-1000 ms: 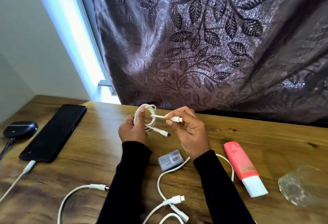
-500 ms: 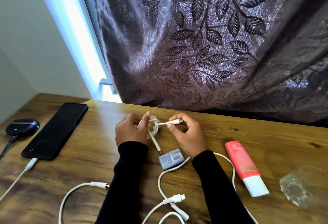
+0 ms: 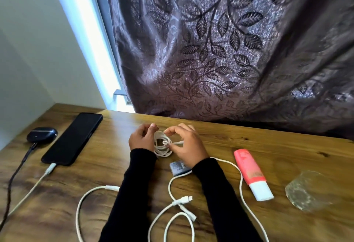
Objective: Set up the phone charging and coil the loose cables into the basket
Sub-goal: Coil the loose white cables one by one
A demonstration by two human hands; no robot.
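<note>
Coil [image 3: 162, 146], light and springy, wants pinching across its loops; both hands, left [image 3: 141, 140] and right [image 3: 186, 145], pinch it, plug at three o'clock.

Daylight enters through a bright strip of window [image 3: 80, 36] at the upper left, blown out to pale blue-white with no detail. It washes the wall [image 3: 28, 40] beside it and puts a soft sheen on the desk [image 3: 115, 169] near its far left corner. The curtain [image 3: 220, 50] glints on its folds, and its right side falls into deep shadow. Wide-angle distortion bends the window strip and the desk's far edge. The hands are slightly motion-blurred, and the glass [image 3: 306, 192] by the right edge is smeared and soft.
</note>
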